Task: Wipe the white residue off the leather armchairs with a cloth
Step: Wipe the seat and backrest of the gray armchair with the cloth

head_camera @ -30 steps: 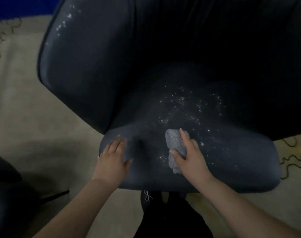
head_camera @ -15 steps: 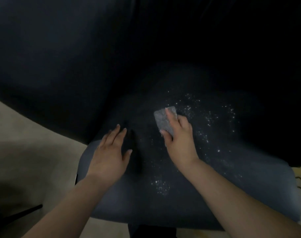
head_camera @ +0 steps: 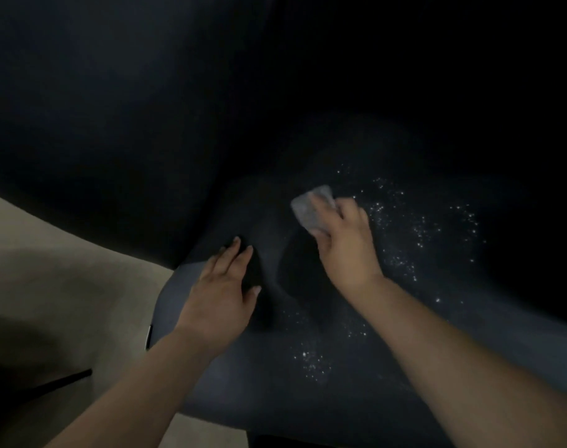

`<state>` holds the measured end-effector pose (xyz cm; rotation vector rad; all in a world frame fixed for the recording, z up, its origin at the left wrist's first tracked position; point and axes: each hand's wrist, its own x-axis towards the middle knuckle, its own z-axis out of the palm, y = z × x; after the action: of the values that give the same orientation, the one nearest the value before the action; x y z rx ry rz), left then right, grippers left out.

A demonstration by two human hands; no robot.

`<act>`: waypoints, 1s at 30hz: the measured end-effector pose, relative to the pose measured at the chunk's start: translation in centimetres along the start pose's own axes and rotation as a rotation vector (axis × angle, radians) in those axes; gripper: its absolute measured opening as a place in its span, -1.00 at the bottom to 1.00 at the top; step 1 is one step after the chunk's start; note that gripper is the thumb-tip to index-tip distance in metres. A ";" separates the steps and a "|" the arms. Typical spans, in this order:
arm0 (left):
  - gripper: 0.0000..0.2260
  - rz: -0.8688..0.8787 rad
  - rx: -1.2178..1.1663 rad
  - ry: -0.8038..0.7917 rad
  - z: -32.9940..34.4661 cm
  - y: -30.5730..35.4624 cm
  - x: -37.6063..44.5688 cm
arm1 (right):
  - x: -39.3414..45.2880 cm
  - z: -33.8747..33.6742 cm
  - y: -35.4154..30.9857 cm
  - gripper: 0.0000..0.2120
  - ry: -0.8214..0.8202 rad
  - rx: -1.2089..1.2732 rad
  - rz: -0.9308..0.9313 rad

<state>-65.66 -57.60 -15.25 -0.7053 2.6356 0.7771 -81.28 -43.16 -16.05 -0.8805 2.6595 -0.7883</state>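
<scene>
The grey cloth (head_camera: pixel 310 209), folded into a small oblong pad, lies flat on the dark leather seat of the armchair (head_camera: pixel 372 383), toward the back of the cushion, its long axis running from near-left to far-right and its far end pointing toward the backrest. The right hand (head_camera: pixel 346 244) presses down on it, fingers laid over its right part and the thumb at its near edge, so it is clamped between hand and seat. White residue (head_camera: pixel 418 227) speckles the leather just to the right of that hand, and a second patch (head_camera: pixel 311 360) sits nearer the front edge. The left hand (head_camera: pixel 222 292) rests flat on the seat's left side, fingers straight and holding nothing, well apart from the cloth. Beige floor (head_camera: pixel 65 263) shows at the left.
</scene>
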 end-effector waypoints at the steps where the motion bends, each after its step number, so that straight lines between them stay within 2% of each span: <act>1: -0.39 -0.007 0.001 0.008 0.1 0.1 0.2 | 0.3 0.3 -0.1 -0.46 -0.049 -0.032 -0.037; 3: -0.39 -0.016 0.001 0.021 0.3 0.3 0.5 | -1.5 0.9 -0.2 -0.45 -0.132 -0.064 -0.153; 6: -0.40 -0.005 0.014 0.025 0.4 0.6 0.6 | -5.0 0.5 0.8 -0.38 -0.155 -0.005 -0.265; 8: -0.40 0.005 0.013 0.019 0.3 0.9 0.7 | -3.7 -0.5 1.8 -0.40 -0.103 0.034 -0.246; 11: -0.39 0.018 0.006 0.041 0.2 1.6 1.9 | 1.8 -1.6 2.2 -0.40 0.014 0.038 -0.116; 14: -0.38 0.005 -0.020 0.053 0.2 2.4 3.4 | 3.6 -1.0 2.0 -0.43 -0.101 -0.008 -0.191; 17: -0.36 0.004 -0.019 0.045 0.2 2.9 4.2 | -1.0 -0.2 2.4 -0.45 -0.135 0.061 -0.290; 19: -0.36 0.001 -0.018 0.038 0.0 3.3 4.7 | -2.9 -0.8 3.0 -0.46 -0.134 0.133 -0.283; 24: -0.35 -0.012 -0.037 0.004 -0.8 4.4 6.5 | 6.5 -4.5 4.8 -0.53 0.106 0.404 -0.144; 27: -0.35 0.002 -0.068 0.014 -0.8 5.1 7.6 | 12.2 -4.7 6.6 -0.40 0.062 0.158 -0.010; 30: -0.35 0.008 -0.075 0.011 -0.5 5.8 8.2 | 11.2 -3.2 6.8 -0.45 -0.041 -0.027 -0.055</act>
<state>-75.67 -56.64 -15.81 -0.7206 2.6327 0.8806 -94.63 -44.01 -17.76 -0.9698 2.6269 -0.7400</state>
